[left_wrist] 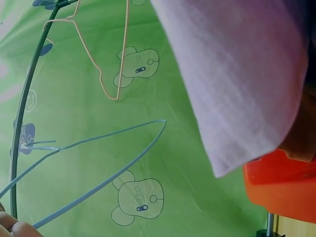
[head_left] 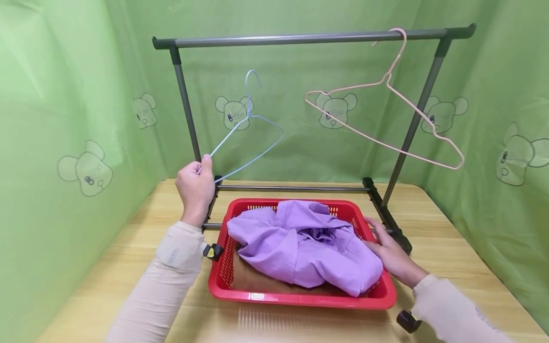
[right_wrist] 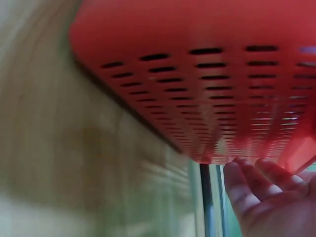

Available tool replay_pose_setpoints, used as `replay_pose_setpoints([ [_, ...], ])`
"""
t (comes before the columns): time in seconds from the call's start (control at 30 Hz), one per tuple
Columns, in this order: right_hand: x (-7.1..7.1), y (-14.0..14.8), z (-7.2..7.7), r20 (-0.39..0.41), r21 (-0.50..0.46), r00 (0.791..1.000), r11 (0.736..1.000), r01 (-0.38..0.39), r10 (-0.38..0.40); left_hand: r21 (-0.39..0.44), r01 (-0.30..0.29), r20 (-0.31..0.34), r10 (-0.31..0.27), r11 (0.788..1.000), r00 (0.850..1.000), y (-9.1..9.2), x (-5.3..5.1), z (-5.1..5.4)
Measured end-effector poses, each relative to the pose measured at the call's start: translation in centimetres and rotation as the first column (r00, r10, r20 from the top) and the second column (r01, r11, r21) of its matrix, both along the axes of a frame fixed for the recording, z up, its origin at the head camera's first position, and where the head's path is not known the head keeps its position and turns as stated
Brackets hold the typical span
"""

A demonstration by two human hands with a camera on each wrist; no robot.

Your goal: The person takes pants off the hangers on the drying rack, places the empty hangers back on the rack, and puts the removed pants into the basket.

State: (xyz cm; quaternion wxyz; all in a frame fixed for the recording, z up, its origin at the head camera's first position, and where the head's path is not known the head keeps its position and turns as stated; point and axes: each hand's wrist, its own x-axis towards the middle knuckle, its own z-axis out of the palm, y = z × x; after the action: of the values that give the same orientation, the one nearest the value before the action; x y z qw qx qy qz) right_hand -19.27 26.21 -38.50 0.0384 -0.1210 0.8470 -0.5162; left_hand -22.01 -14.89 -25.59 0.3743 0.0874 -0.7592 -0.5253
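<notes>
My left hand (head_left: 196, 190) grips one arm of a light blue wire hanger (head_left: 231, 131), held up left of the basket with its hook free in the air. In the left wrist view, only the fingertips show beside the blue hanger (left_wrist: 98, 190). The right hand (head_left: 392, 252) holds the right rim of a red plastic basket (head_left: 300, 299), thumb over the rim. In the right wrist view its fingers (right_wrist: 266, 185) lie against the slotted outer wall. A crumpled purple garment (head_left: 283, 252) lies in the basket, over brown cloth (head_left: 261, 280).
Behind the basket stands a dark metal clothes rack (head_left: 274, 40) on the wooden table (head_left: 141, 238). A pink hanger (head_left: 373, 138) hangs from its bar at the right. Green curtain (head_left: 291, 157) with bear prints encloses the table at the back and sides.
</notes>
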Motion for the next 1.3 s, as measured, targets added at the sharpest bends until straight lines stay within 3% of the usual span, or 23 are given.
replay_pose_setpoints([
  [0.33, 0.2, 0.0, -0.1, -0.012, -0.004, 1.0, 1.0, 0.002, -0.002, 0.039, 0.01, -0.01, -0.009, 0.999, 1.0, 0.4, 0.3, 0.1],
  [0.8, 0.2, 0.3, -0.4, 0.0, -0.007, 1.0, 1.0, 0.014, -0.014, 0.033, 0.009, -0.071, -0.007, 0.999, 0.997, 0.7, 0.2, 1.1],
  [1.3, 0.3, 0.3, -0.5, 0.017, -0.038, 0.999, 0.999, 0.032, -0.031, 0.039, 0.025, -0.097, -0.021, 0.999, 0.995, 0.9, 0.2, 2.4],
])
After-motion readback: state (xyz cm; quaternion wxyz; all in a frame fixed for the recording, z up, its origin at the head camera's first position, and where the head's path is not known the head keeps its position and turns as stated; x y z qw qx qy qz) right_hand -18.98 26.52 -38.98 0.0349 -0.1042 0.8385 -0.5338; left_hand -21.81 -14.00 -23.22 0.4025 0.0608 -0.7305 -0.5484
